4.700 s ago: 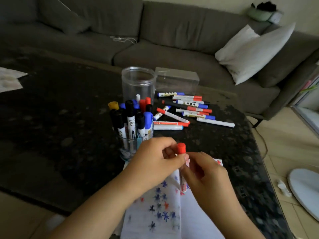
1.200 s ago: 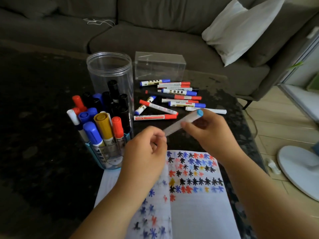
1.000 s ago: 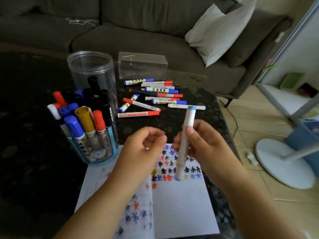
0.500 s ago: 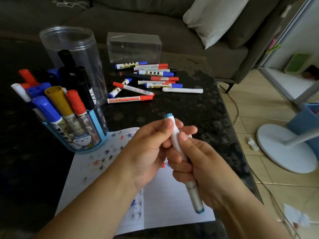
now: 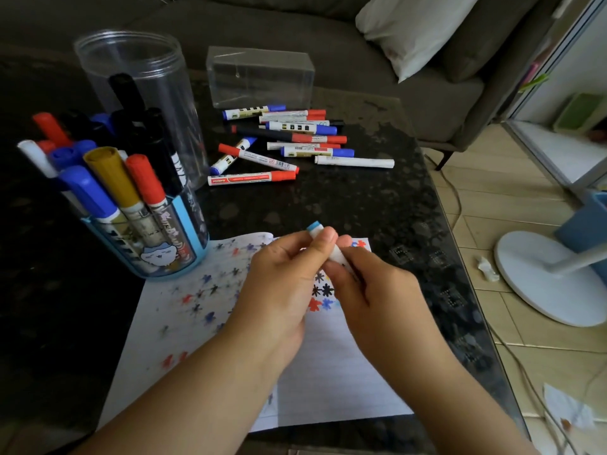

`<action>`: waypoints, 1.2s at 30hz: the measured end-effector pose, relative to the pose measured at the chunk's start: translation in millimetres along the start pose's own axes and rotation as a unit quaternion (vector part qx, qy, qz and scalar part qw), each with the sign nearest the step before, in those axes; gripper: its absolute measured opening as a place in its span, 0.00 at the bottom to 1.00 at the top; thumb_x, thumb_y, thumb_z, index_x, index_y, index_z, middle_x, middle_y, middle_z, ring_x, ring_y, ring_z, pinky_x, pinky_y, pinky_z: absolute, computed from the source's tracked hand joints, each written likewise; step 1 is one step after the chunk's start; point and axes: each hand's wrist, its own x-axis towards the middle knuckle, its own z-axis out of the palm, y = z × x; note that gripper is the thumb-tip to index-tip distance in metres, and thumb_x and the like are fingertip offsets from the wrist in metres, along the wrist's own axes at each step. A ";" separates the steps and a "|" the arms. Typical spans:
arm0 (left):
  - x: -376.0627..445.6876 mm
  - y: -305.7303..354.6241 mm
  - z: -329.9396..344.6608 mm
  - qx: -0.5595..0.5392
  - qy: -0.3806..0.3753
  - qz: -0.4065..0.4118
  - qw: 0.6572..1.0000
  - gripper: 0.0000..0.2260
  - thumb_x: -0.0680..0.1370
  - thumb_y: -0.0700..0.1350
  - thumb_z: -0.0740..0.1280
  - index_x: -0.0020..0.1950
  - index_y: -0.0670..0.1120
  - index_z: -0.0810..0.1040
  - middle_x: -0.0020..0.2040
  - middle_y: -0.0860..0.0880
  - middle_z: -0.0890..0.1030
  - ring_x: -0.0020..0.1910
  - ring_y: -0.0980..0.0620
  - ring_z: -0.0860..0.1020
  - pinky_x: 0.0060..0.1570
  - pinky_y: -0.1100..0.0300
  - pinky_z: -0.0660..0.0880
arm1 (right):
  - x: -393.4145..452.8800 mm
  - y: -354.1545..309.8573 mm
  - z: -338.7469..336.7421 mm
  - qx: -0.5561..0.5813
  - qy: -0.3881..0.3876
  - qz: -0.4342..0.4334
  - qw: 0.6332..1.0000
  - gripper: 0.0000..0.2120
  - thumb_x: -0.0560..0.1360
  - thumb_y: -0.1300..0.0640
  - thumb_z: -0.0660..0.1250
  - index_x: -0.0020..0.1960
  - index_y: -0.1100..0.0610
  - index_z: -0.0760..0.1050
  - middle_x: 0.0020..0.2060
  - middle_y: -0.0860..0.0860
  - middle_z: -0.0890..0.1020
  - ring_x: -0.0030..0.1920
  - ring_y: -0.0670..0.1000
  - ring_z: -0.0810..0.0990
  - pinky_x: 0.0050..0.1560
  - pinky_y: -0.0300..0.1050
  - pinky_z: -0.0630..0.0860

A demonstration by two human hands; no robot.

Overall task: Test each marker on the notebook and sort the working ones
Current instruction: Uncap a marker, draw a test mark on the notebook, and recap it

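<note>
Gripping: left hand point(image 5: 282, 284) and right hand point(image 5: 364, 290) both pinch the white marker point(image 5: 323, 239), light-blue end up, at frame centre.
Notebook point(image 5: 328, 372): open beneath the hands, lower centre.
Marker cup point(image 5: 184, 231): left.
Loose markers point(image 5: 289, 142): upper centre.

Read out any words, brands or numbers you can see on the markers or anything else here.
Nothing reads clearly.
Red marker lying nearest the cup: red label print, blurred.
Markers in the blue cup: lettering on barrels, too blurred.
Pile of markers: labels and a barcode, too small.
Notebook: only scribbled stars.
</note>
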 end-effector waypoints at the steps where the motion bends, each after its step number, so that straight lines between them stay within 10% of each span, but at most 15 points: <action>1: -0.8 3.3 -2.5 -0.014 -0.039 -0.006 0.999 0.10 0.71 0.49 0.65 0.44 0.46 0.83 0.46 0.48 0.85 0.47 0.54 0.83 0.52 0.60 0.78 | 1.5 -2.3 -5.1 0.066 -0.029 0.040 0.997 0.10 0.79 0.51 0.61 0.39 0.49 0.73 0.25 0.42 0.73 0.25 0.42 0.71 0.28 0.33 0.67; 7: -12.8 19.8 -12.0 -0.048 -0.180 -0.028 0.982 0.12 0.73 0.47 0.59 0.48 0.42 0.78 0.48 0.44 0.84 0.31 0.55 0.81 0.40 0.62 0.80 | 0.6 -18.0 -20.0 0.571 -0.195 0.214 0.768 0.17 0.79 0.50 0.58 0.44 0.61 0.77 0.27 0.49 0.69 0.24 0.42 0.61 0.22 0.31 0.61; 9: -14.0 20.1 -10.3 -0.038 -0.136 -0.011 0.990 0.11 0.72 0.46 0.61 0.44 0.41 0.78 0.43 0.43 0.84 0.28 0.55 0.80 0.34 0.64 0.78 | 0.2 -20.0 -16.5 0.544 -0.183 0.209 0.792 0.17 0.80 0.51 0.57 0.41 0.60 0.76 0.26 0.48 0.68 0.23 0.41 0.61 0.21 0.31 0.60; 12: -3.8 17.8 -12.3 -0.022 -0.037 -0.005 0.999 0.09 0.69 0.48 0.64 0.39 0.43 0.81 0.40 0.44 0.85 0.36 0.52 0.83 0.44 0.58 0.77 | -7.6 -15.0 -3.4 0.162 -0.064 0.050 0.983 0.16 0.81 0.51 0.57 0.35 0.52 0.70 0.23 0.44 0.69 0.23 0.43 0.66 0.25 0.31 0.63; 14: 3.4 17.5 -15.4 -0.012 0.029 -0.013 0.999 0.10 0.70 0.48 0.66 0.42 0.42 0.79 0.40 0.45 0.85 0.42 0.52 0.84 0.58 0.52 0.73 | -12.5 -11.1 5.5 -0.023 -0.030 -0.022 0.999 0.15 0.79 0.50 0.59 0.34 0.50 0.66 0.23 0.43 0.68 0.29 0.42 0.71 0.29 0.33 0.65; 28: -0.9 24.6 -46.1 0.302 0.078 0.057 0.949 0.05 0.72 0.53 0.70 0.40 0.53 0.82 0.33 0.57 0.82 0.37 0.60 0.79 0.51 0.53 0.77 | -18.2 -6.6 -18.2 0.319 -0.130 0.154 0.926 0.12 0.75 0.62 0.62 0.55 0.47 0.73 0.43 0.52 0.84 0.36 0.51 0.83 0.39 0.38 0.79; 33: -7.5 25.3 -52.9 0.398 0.042 0.088 0.912 0.06 0.69 0.52 0.73 0.33 0.54 0.81 0.35 0.51 0.83 0.38 0.52 0.81 0.48 0.47 0.78 | -20.5 4.8 -13.5 0.554 -0.112 0.265 0.781 0.12 0.71 0.62 0.60 0.45 0.59 0.83 0.37 0.60 0.82 0.31 0.49 0.78 0.30 0.37 0.77; 36: -7.6 25.4 -55.2 0.412 0.032 0.093 0.906 0.05 0.69 0.49 0.74 0.34 0.53 0.80 0.36 0.51 0.83 0.37 0.53 0.81 0.47 0.46 0.79 | -24.1 10.7 -7.2 0.569 -0.116 0.256 0.773 0.08 0.72 0.67 0.63 0.48 0.60 0.78 0.34 0.59 0.80 0.31 0.49 0.75 0.31 0.38 0.75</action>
